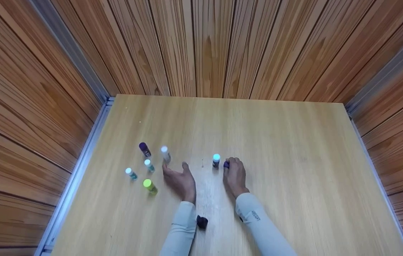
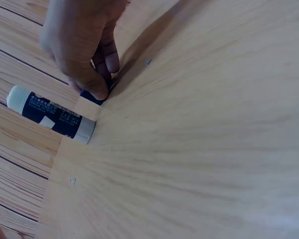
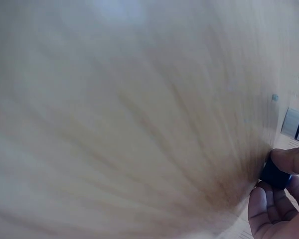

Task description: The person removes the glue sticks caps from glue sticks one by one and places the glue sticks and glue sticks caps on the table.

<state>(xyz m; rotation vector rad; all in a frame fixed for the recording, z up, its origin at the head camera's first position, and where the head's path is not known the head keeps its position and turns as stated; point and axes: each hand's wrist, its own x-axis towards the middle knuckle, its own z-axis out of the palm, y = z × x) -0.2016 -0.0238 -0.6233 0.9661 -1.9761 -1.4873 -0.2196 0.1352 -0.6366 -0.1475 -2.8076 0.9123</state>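
My right hand (image 1: 235,175) pinches a small dark blue cylinder (image 3: 275,174) between thumb and fingers, low at the tabletop; most of it is hidden by the hand. Just left of it stands a glue stick (image 1: 216,160) with a pale cap and navy label, apart from the fingers. Over the table to the left, my left hand (image 1: 182,181) has its thumb and fingers spread and holds nothing. Its fingertip is close to a white-capped tube (image 1: 165,153); whether they touch I cannot tell.
Left of the left hand stand a purple-capped tube (image 1: 144,150), two small pale-capped tubes, one nearer (image 1: 149,165) and one farther left (image 1: 131,174), and a lime green tube (image 1: 150,186). Wood-panelled walls (image 1: 208,49) border the wooden table (image 1: 294,142).
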